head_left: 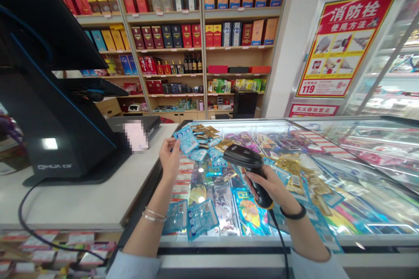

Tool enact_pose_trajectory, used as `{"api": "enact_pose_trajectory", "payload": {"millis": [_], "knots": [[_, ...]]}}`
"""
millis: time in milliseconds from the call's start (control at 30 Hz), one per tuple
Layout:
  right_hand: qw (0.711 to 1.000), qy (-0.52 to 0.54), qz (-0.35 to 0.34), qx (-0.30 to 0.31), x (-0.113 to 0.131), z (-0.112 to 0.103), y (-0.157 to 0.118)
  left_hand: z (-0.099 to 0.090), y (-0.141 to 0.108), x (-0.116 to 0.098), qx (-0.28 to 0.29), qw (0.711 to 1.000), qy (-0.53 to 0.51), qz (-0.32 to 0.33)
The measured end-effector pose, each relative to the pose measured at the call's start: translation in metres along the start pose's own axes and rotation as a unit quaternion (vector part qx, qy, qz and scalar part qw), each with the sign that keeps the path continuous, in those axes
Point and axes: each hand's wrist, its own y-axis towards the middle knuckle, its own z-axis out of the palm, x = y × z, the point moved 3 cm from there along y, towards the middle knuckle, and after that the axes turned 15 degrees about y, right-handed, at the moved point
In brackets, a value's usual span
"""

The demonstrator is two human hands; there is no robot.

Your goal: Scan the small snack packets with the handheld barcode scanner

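Observation:
My left hand (169, 157) pinches the edge of a blue printed packet (186, 139), raised above the freezer's glass top with a pale label patch facing up. In my right hand (268, 185) is a black barcode scanner (244, 157), fingers wrapped round its handle and its head pointing left towards the packet. A cable runs down from the handle. Beyond the held packet lies a heap of gold packets (204, 130) mixed with blue ones. More gold packets (293, 170) are spread to the right of the scanner. Two blue packets (203, 219) lie near the front edge.
A glass-topped freezer (262, 240) with colourful packages inside spans the front. At left, a white counter (131, 183) carries a black checkout terminal (65, 139) with a trailing cable. Shelves of boxes (181, 36) and a framed red-yellow sign (347, 43) stand behind.

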Motion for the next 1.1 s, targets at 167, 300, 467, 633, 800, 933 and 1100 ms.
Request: {"api": "enact_pose_trajectory", "payload": {"millis": [167, 300, 467, 633, 800, 933, 1100], "knots": [[1.0, 0.009, -0.002, 0.002, 0.001, 0.0, -0.001, -0.001, 0.001, 0.001, 0.0, 1.0, 0.004, 0.008], [1.0, 0.005, 0.007, 0.001, 0.0, 0.0, -0.001, -0.001, 0.001, 0.0, -0.005, 1.0, 0.007, 0.005], [1.0, -0.002, 0.003, 0.003, 0.001, 0.0, 0.0, -0.001, 0.0, -0.002, -0.006, 1.0, 0.008, 0.004], [1.0, 0.011, 0.006, 0.006, 0.0, 0.003, 0.003, 0.002, 0.0, 0.01, 0.018, 0.999, 0.027, -0.003], [0.999, 0.052, 0.001, -0.002, -0.005, 0.003, 0.01, 0.01, -0.002, 0.035, 0.019, 0.997, 0.023, -0.077], [0.995, 0.095, -0.007, -0.042, -0.006, -0.001, 0.01, 0.016, -0.006, 0.046, 0.002, 0.978, -0.011, -0.206], [0.988, 0.107, -0.033, -0.103, 0.014, -0.021, -0.007, 0.031, -0.014, 0.031, 0.04, 0.959, -0.039, -0.277]]}}
